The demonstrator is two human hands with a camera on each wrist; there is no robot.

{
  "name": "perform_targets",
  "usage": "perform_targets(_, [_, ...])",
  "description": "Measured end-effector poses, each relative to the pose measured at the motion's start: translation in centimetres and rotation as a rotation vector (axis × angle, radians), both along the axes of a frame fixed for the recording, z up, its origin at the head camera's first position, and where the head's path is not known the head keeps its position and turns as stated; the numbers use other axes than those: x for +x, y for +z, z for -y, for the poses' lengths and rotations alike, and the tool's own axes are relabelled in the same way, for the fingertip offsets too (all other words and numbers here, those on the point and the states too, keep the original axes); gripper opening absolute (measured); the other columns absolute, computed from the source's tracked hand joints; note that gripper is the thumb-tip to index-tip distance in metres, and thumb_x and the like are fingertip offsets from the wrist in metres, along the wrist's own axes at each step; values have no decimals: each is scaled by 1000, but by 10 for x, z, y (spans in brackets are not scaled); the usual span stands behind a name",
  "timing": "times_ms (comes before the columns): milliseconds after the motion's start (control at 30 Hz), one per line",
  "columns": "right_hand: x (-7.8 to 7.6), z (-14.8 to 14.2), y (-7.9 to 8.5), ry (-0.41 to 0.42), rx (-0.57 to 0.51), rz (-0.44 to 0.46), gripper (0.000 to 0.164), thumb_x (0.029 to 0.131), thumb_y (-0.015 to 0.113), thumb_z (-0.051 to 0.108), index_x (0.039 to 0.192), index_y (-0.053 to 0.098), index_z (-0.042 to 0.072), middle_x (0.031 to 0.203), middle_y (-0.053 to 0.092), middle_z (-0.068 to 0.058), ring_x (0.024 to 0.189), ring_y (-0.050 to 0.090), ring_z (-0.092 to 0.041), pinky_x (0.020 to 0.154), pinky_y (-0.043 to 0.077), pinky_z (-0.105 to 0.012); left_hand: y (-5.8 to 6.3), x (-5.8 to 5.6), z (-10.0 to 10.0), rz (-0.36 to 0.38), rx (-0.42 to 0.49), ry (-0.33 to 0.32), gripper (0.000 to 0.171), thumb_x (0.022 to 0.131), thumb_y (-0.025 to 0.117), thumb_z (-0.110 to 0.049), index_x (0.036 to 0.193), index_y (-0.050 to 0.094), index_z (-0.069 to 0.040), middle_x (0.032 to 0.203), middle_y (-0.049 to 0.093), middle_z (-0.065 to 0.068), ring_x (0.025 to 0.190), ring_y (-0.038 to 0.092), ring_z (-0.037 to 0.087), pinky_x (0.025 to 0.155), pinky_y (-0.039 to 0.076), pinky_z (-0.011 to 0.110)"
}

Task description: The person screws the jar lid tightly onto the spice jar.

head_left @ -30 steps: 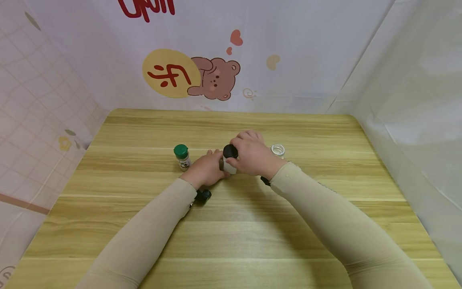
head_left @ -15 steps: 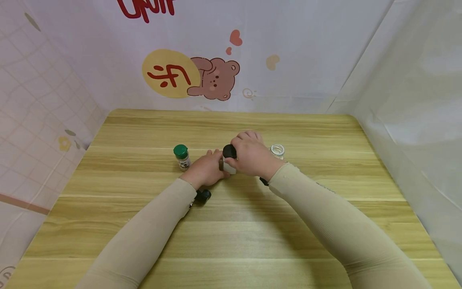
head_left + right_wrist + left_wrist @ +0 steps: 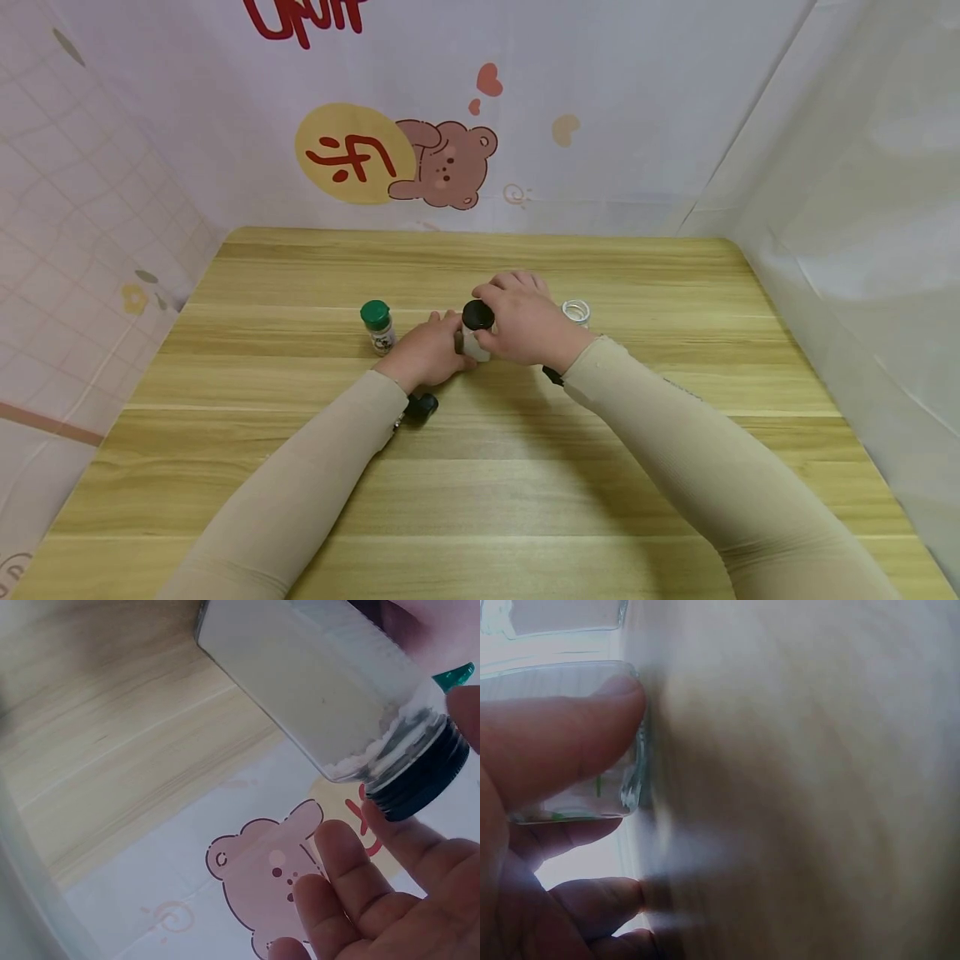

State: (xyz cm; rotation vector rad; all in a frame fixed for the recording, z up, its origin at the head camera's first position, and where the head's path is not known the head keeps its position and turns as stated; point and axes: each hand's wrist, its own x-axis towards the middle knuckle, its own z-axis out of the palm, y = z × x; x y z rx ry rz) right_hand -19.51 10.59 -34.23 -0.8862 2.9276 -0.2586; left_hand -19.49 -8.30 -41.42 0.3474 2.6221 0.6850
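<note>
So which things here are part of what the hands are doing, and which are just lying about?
In the job:
Clear jar, gripped by the left hand
Black cap, pinched by the right hand

Apparently lying about:
Green-capped jar, not held
Pale-rimmed container, partly hidden

Three jars (image 3: 477,316) stand on a wood-grain table (image 3: 495,500).

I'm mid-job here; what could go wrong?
The clear, flat-sided glass jar of white powder could slip or turn in the left hand if the right hand twists the black, round, ridged cap. If opened and tipped, the jar might spill. The clear jar with a pale ring-shaped rim, close by the right hand, could get knocked.
</note>
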Motion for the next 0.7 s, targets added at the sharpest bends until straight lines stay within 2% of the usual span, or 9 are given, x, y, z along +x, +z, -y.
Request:
perform_targets(167, [0, -1, 1, 10, -1, 5, 43, 99, 70, 33, 135, 67, 11, 133, 62, -11, 133, 47, -37, 118, 36, -54, 1, 0, 0, 2, 2, 4, 81, 97, 75, -41, 166, 33, -28, 174, 25, 17, 163, 15, 43, 128, 29, 60])
perform_targets(467, [0, 1, 3, -22, 33, -3, 46, 99, 71, 45, 128, 69, 8, 136, 63, -11, 132, 48, -36, 118, 36, -53, 0, 0, 0, 4, 1, 6, 81, 97, 76, -42, 165, 35, -27, 174, 25, 17, 163, 15, 42, 127, 30, 60])
perform_targets(567, [-1, 1, 3, -25, 37, -3, 51, 99, 72, 48, 130, 68, 8, 137, 62, -11, 132, 48, -36, 118, 36, -53, 0, 0, 0, 4, 0, 3, 81, 97, 75, -42, 165, 34, -26, 174, 25, 18, 163, 15, 43, 127, 30, 60])
perform_targets(700, [-2, -1, 3, -11, 39, 6, 60, 98, 72, 48, 141, 62, 8, 142, 59, -12, 136, 46, -36, 120, 34, -54, 0, 0, 0, 4, 1, -1, 81, 98, 75, -42, 166, 33, -26, 174, 25, 18, 162, 15, 43, 128, 29, 61])
